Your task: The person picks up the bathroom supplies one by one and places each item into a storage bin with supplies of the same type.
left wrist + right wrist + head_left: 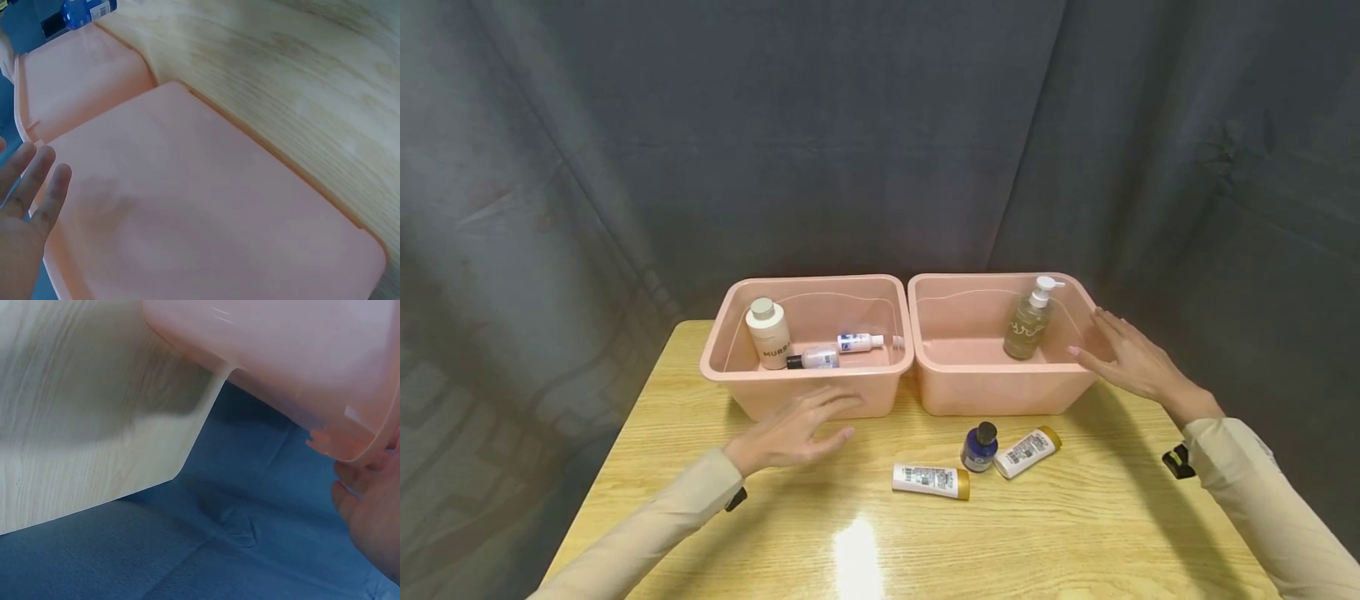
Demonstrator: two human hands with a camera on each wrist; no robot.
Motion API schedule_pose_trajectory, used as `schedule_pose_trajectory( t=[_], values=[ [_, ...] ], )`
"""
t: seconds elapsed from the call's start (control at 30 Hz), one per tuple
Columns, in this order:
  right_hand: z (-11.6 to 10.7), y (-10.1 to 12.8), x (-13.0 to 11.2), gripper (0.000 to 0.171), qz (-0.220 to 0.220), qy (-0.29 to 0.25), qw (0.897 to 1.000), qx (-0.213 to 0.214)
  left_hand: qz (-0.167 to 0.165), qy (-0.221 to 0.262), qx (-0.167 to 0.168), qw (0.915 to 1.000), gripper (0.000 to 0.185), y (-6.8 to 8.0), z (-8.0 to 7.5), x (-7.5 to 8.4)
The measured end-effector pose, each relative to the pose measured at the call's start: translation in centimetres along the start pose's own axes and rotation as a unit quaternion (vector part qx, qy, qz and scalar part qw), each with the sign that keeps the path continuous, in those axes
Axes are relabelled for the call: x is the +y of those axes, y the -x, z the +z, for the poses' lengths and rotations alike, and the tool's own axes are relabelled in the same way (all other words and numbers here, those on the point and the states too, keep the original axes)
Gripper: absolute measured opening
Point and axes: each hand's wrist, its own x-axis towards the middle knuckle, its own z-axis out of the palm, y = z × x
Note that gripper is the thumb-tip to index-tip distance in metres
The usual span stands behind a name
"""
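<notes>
My left hand (pixel 793 429), slightly blurred, is held with extended fingers in front of the left pink bin (pixel 820 392); in the left wrist view its fingers lie beside that bin's wall (pixel 187 187). My right hand (pixel 1131 358) is at the right side of the right pink bin (pixel 985 396), fingers stretched along the outside and thumb near the front rim. Inside the left bin are a white bottle (pixel 771 337), a clear bottle with black cap (pixel 820 358) and a small white-and-blue bottle (pixel 859 342). A green pump bottle (pixel 1028 327) stands in the right bin.
On the wooden table (pixel 760 542), before the bins, lie two white tubes with gold caps, one tube (pixel 928 480) left of a dark blue bottle (pixel 979 450), the other tube (pixel 1024 454) right of it. A dark curtain (pixel 850 150) hangs behind.
</notes>
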Motion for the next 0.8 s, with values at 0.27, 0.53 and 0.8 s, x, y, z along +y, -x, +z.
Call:
schedule_pose_trajectory(
  t=[0.27,0.53,0.8],
  values=[
    [0.4,0.2,0.1,0.09,-0.004,-0.012,1.0,-0.003,-0.019,0.015,-0.032,0.9992,0.047,-0.5,0.9,0.3],
    [0.4,0.2,0.1,0.085,-0.013,-0.006,1.0,-0.002,-0.042,0.033,-0.053,0.9972,0.05,-0.6,1.7,0.5],
    [0.6,0.3,0.1,0.084,-0.014,0.004,1.0,0.002,-0.071,0.061,-0.076,0.9927,0.055,-0.6,2.5,0.7]
  ],
)
